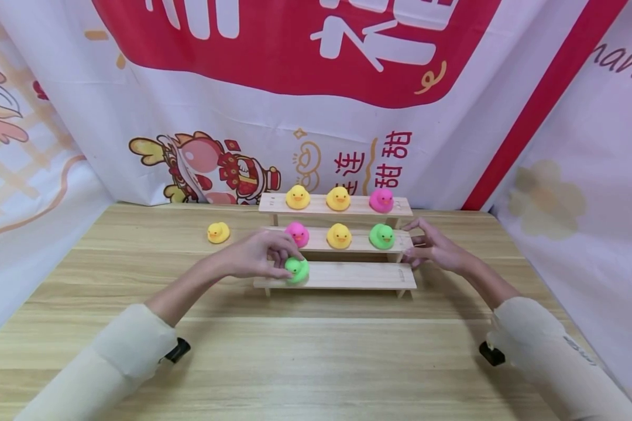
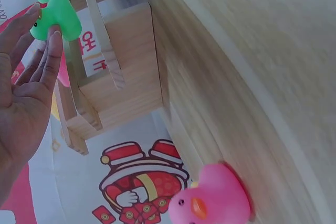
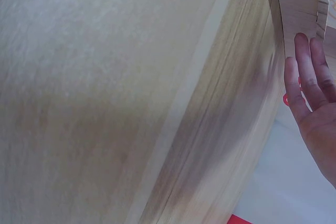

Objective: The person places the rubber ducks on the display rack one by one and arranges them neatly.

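Note:
My left hand (image 1: 265,254) pinches a green rubber duck (image 1: 298,271) between thumb and fingers at the left end of the lowest step of a three-step wooden rack (image 1: 353,275). The left wrist view shows the same green duck (image 2: 62,18) in the fingertips. At the rack's right end is my right hand (image 1: 436,250), its fingers fairly straight beside the end of the middle step; whether they press on it I cannot tell. On the middle step sit a pink duck (image 1: 297,234), a yellow duck (image 1: 339,235) and a green duck (image 1: 382,236).
The top step bears two yellow ducks (image 1: 297,197) and a pink duck (image 1: 381,200). Left of the rack, a yellow duck (image 1: 218,233) stands on the wooden table (image 1: 316,356). Another pink duck (image 2: 212,198) shows on the table in the left wrist view. A printed cloth (image 1: 189,105) hangs behind.

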`<action>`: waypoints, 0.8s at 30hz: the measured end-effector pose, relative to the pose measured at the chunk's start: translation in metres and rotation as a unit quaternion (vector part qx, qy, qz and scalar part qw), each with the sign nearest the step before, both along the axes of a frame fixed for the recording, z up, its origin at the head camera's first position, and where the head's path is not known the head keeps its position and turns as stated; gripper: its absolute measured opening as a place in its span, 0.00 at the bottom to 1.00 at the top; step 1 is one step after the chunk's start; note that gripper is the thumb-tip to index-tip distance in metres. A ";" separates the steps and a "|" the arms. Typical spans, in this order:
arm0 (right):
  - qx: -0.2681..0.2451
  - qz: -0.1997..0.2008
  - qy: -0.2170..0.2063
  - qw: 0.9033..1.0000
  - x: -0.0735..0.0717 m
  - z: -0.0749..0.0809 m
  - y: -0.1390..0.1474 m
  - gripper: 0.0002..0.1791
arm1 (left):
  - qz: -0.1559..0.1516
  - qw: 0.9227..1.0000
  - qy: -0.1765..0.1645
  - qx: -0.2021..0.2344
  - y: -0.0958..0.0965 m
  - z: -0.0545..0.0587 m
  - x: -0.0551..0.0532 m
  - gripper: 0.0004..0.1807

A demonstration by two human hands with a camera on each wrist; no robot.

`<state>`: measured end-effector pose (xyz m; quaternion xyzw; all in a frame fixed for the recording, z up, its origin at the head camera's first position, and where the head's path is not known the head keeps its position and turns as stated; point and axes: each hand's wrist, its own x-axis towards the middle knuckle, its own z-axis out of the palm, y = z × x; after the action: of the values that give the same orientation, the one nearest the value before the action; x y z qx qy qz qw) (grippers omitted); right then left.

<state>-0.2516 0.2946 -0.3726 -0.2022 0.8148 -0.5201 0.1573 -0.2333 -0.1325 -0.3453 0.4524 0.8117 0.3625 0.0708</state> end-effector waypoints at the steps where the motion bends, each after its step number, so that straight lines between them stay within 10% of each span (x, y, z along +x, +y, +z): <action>1: 0.000 0.000 0.000 1.000 0.000 0.000 0.000 0.26 | -0.002 1.000 0.002 0.002 0.002 0.000 0.000 0.14; 24: -0.008 0.007 -0.001 1.000 -0.001 -0.001 0.001 0.25 | -0.036 0.999 -0.025 0.014 0.029 -0.001 0.005 0.13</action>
<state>-0.2526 0.2951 -0.3736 -0.2083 0.8091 -0.5257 0.1600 -0.2286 -0.1031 -0.3465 0.4732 0.7875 0.3824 0.0983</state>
